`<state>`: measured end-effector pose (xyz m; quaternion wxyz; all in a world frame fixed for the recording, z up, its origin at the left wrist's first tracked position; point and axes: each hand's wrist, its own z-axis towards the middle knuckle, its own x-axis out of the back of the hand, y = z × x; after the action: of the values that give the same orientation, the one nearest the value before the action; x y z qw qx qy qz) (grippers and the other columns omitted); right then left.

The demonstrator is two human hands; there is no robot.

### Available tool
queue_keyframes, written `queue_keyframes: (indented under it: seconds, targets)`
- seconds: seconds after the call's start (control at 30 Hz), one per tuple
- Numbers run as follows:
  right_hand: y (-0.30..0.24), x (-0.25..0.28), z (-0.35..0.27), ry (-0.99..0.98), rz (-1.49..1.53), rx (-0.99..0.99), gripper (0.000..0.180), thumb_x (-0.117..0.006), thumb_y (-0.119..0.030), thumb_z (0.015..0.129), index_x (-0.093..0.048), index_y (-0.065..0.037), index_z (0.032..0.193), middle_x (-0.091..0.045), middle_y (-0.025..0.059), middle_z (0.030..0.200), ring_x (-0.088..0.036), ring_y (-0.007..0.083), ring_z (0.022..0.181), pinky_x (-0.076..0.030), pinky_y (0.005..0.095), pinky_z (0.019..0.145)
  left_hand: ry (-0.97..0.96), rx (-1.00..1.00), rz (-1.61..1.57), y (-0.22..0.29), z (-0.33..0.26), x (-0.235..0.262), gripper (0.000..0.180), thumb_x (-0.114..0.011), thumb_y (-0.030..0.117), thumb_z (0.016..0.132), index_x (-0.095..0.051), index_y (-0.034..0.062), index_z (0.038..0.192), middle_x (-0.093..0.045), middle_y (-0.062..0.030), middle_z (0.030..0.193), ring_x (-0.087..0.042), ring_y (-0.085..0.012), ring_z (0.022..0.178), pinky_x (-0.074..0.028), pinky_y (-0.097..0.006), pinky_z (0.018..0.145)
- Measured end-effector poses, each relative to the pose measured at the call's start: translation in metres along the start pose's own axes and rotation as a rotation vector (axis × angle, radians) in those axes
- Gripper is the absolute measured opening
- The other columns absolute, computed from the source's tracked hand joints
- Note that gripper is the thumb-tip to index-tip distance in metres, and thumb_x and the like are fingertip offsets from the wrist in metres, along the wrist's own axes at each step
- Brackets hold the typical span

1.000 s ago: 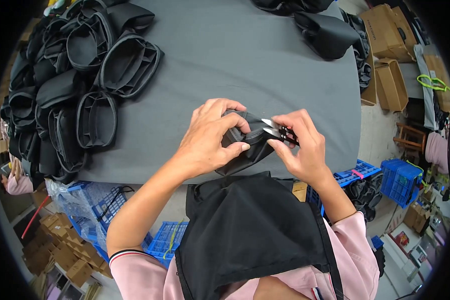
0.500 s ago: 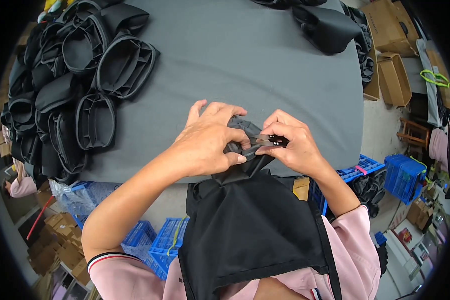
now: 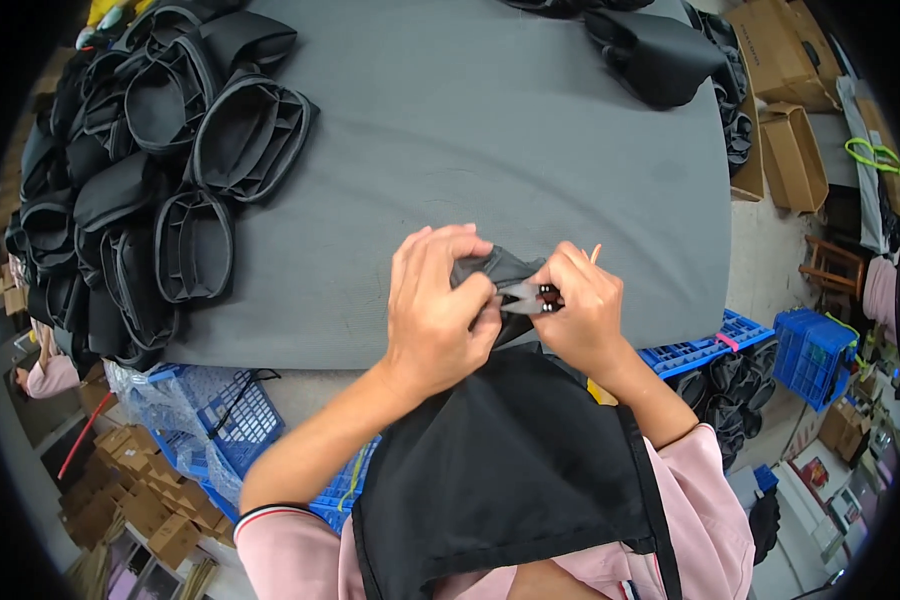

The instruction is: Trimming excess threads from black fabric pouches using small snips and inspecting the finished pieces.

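Note:
My left hand pinches a dark fabric pouch just past the near edge of the table. Thumb and forefinger are closed on its edge, and the lower part of the pouch is hidden behind my hands. My right hand grips a small pair of thread snips with metal blades. The blades point left and lie against the pouch edge beside my left fingertips. Whether they are cutting anything is too small to tell. Below my hands hangs a black apron over a pink shirt.
A heap of black pouches covers the left of the grey table. More black pieces lie at the far right. Blue plastic crates stand under the near edge and another blue crate to the right. Cardboard boxes stand beyond.
My left hand has turned more upright and its elbow has come inward. The pouch has turned in my fingers. The right hand has moved slightly, still holding the snips at the pouch.

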<state>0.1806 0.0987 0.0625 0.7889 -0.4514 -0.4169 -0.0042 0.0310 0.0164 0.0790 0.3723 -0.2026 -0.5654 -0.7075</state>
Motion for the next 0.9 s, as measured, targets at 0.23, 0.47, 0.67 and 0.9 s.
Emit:
queue_keyframes:
  seconds: [0.23, 0.47, 0.67, 0.9]
  targets:
    - [0.0, 0.021, 0.004, -0.216, 0.339, -0.111, 0.021, -0.062, 0.005, 0.064, -0.065, -0.007, 0.081, -0.059, 0.0048, 0.066, -0.058, 0.0224, 0.056, -0.041, 0.0301, 0.048, 0.088, -0.017, 0.027, 0.0, -0.024, 0.002, 0.021, -0.07, 0.001, 0.058, -0.056, 0.0037, 0.072, -0.055, -0.0142, 0.109, -0.055, -0.031, 0.107, -0.037, -0.051, 0.093]
    - [-0.004, 0.036, 0.028, -0.697, 0.203, -0.126, 0.022, -0.066, 0.0, 0.072, -0.07, -0.009, 0.092, -0.068, 0.0084, 0.079, -0.059, 0.0205, 0.056, -0.044, 0.0275, 0.055, 0.067, -0.053, 0.04, 0.0, -0.031, 0.001, 0.022, -0.072, 0.003, 0.06, -0.056, 0.0046, 0.076, -0.053, -0.0174, 0.116, -0.055, -0.0304, 0.108, -0.035, -0.052, 0.096]
    - [-0.001, 0.034, 0.02, -0.653, 0.165, -0.222, 0.02, -0.067, -0.002, 0.073, -0.069, -0.009, 0.092, -0.066, 0.0087, 0.073, -0.059, 0.0219, 0.058, -0.043, 0.0296, 0.055, 0.062, -0.076, 0.029, -0.001, -0.038, -0.003, 0.023, -0.072, 0.004, 0.062, -0.055, 0.0053, 0.076, -0.052, -0.0175, 0.117, -0.055, -0.03, 0.107, -0.035, -0.053, 0.096]
    - [-0.015, 0.05, 0.01, -0.608, 0.253, -0.26, 0.018, -0.067, -0.007, 0.074, -0.06, -0.006, 0.09, -0.063, 0.0086, 0.081, -0.061, 0.0251, 0.067, -0.045, 0.0332, 0.057, 0.079, -0.146, 0.048, -0.001, -0.043, -0.005, 0.028, -0.075, 0.003, 0.058, -0.055, 0.0075, 0.078, -0.052, -0.0179, 0.112, -0.058, -0.0312, 0.103, -0.037, -0.054, 0.093]
